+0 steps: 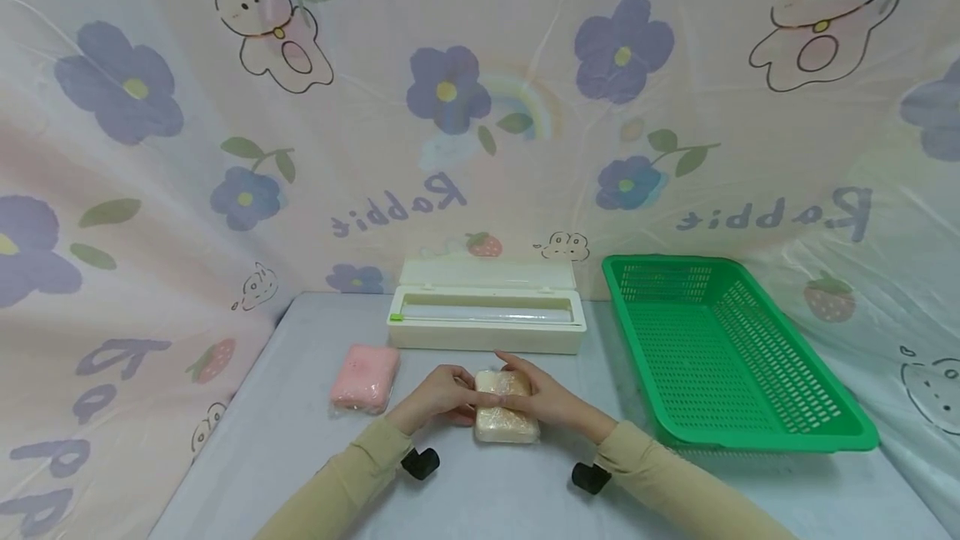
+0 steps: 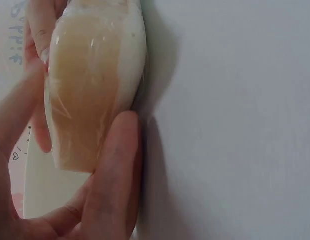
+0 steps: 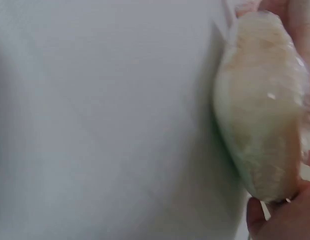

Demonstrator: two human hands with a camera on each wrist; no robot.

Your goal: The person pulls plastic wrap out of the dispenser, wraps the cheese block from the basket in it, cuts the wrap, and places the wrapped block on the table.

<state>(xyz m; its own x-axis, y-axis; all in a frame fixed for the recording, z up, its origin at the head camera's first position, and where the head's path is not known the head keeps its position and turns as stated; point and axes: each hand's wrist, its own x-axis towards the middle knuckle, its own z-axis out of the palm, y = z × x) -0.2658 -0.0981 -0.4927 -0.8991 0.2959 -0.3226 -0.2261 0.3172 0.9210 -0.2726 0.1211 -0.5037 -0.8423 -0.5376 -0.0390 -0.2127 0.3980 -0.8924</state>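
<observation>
A cream-and-tan, bread-like block [image 1: 507, 427] in clear plastic film is held between both hands at the table's front middle. My left hand [image 1: 441, 394] grips its left side, thumb across the top. From the other side my right hand [image 1: 553, 403] grips it, its thumb meeting the left one. In the left wrist view, fingers curl round one end of the wrapped block [image 2: 87, 90]. The right wrist view shows the shiny film on the block [image 3: 262, 110], with fingertips at both ends. A pink film-wrapped block [image 1: 366, 377] lies left of the hands.
Behind the hands stands a white cling film box [image 1: 486, 340], lid raised, with a film roll [image 1: 487, 313] inside and a green tab at its left. A green perforated basket [image 1: 765, 442] sits on the right. A printed curtain [image 1: 525, 173] hangs behind the table [image 1: 255, 457].
</observation>
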